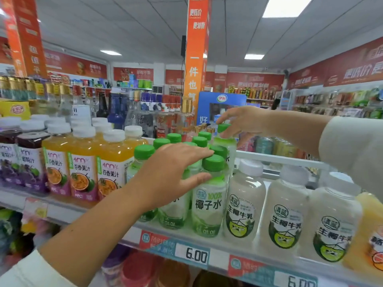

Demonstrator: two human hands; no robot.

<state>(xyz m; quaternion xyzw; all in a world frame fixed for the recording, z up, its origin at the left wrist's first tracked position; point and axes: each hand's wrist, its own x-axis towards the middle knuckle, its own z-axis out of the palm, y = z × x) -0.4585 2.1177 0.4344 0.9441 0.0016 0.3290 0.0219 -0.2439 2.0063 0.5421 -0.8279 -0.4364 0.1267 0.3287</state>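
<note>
Straightening looks roughly midway: the left hand (176, 172), fingers straight and apart, steadies the clear plastic green-capped coconut-water bottles (207, 204) just behind the white 6.00 price tag (195, 254), while the right hand (238, 123), fingers curled, pinches the rearmost green-capped bottle (224, 141) farther behind that tag, not yet settled.

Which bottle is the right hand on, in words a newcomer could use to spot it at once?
On the shelf with the 6.00 price tag, find the green-capped bottles between the orange juice and the white-capped bottles. The held bottle is at that group's far back right, the only one with the right hand gripping its cap.
</note>
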